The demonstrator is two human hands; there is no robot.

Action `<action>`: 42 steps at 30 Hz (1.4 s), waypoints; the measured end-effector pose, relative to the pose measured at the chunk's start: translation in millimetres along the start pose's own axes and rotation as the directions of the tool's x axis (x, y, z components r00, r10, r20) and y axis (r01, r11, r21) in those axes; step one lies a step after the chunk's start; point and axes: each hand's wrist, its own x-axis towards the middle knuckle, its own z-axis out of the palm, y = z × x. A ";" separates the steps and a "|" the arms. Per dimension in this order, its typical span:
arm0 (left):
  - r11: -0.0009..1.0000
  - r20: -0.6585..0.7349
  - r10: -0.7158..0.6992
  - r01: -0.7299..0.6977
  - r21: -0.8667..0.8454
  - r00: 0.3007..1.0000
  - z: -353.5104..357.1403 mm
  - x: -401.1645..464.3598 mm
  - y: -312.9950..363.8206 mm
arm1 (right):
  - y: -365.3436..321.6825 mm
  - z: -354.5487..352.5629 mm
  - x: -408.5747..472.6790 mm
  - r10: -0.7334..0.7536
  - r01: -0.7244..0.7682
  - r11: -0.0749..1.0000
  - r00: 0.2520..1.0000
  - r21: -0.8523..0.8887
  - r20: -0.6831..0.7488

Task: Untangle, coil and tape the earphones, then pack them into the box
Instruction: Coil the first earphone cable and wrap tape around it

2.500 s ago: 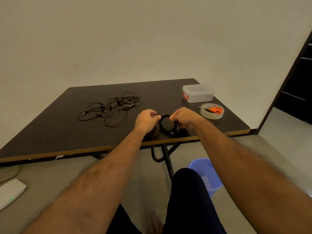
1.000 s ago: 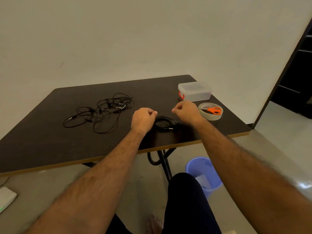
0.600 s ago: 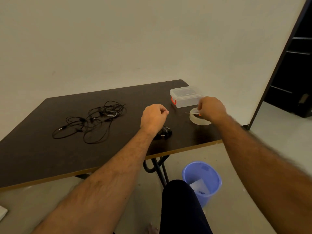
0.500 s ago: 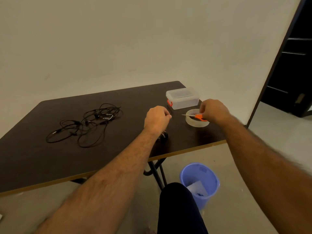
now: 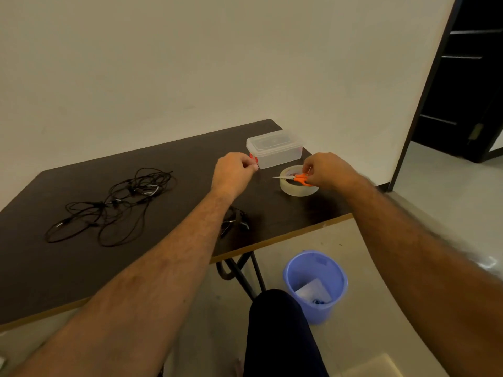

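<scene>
- A coiled black earphone [image 5: 235, 223] lies on the dark desk [image 5: 40, 268] near its front edge, partly hidden behind the left forearm.
- A tangle of black earphones [image 5: 111, 205] lies spread on the desk, well to the left of the coil.
- The clear plastic box [image 5: 274, 150], lid on and with red clips, stands near the far right corner.
- A roll of clear tape [image 5: 298, 186] lies just in front of the box, with orange-handled scissors [image 5: 298, 178] resting across its top.
- The right hand [image 5: 328, 171] pinches the scissors' orange handle.
- The left hand [image 5: 234, 172] hangs above the desk with fingers curled in; what it holds, if anything, I cannot tell.
- A blue bin [image 5: 315, 284] stands on the floor beside the desk.
</scene>
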 end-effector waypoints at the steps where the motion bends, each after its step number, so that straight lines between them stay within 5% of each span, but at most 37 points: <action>1: 1.000 -0.024 0.004 -0.005 -0.030 1.000 -5.2 -0.6 -3.9 | -0.2 -0.3 -0.1 -0.003 0.003 1.000 1.000 -0.002 -0.003; 12: 0.989 -0.038 -0.049 0.043 -0.141 0.998 -47.3 -8.3 -49.6 | -6.0 1.2 2.3 0.019 -0.020 0.997 1.000 -0.070 -0.017; 17: 0.989 0.029 -0.061 0.064 -0.134 0.998 -56.0 -18.0 -74.1 | -30.2 -9.0 -19.6 -0.116 0.097 0.990 0.974 -0.107 -0.193; 20: 0.984 0.052 -0.094 0.101 -0.145 0.994 -57.1 -21.9 -85.6 | -66.2 -12.0 -50.3 -0.391 0.384 0.919 0.916 0.086 0.089; 22: 0.986 0.066 -0.106 0.113 -0.120 0.992 -56.9 -24.1 -90.9 | -94.0 -1.9 -67.7 -0.488 0.486 0.871 0.839 0.070 0.243; 30: 0.989 0.114 -0.107 0.117 -0.089 0.988 -63.6 -35.4 -105.5 | -134.4 23.1 -65.5 -0.626 0.650 0.759 0.740 -0.022 0.246; 42: 0.958 0.201 -0.072 0.124 -0.260 0.977 -75.1 -51.2 -109.7 | -164.4 45.3 -23.4 -0.450 0.457 0.889 0.881 -0.020 0.143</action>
